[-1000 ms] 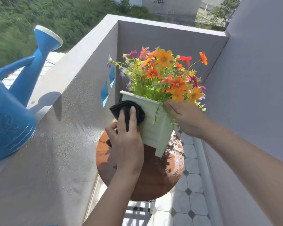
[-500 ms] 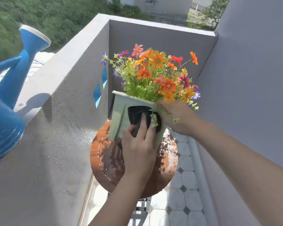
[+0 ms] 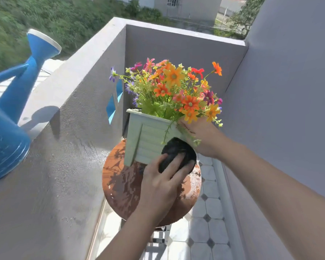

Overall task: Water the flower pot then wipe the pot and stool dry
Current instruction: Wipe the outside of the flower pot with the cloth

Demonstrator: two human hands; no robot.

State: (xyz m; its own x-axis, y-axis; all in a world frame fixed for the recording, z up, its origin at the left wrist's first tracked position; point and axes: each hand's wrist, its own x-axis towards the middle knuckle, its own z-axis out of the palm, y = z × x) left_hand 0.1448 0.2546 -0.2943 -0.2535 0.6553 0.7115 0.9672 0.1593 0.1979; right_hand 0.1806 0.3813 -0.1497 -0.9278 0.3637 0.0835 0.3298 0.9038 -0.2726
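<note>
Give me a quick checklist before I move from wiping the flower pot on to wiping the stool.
1. Cloth in hand: ok. The left hand presses the black cloth against the pot.
2. Pot steadied: ok. The right hand grips its right side, under the flowers.
3. Pot set flat: not ok. It is tilted, its near corner lifted.
4. Pot dry: cannot tell, no drops show on the near face.
5. Stool dry: not ok. Droplets glisten on the seat.
6. Watering can out of the way: ok, it stands on the wall ledge.
</note>
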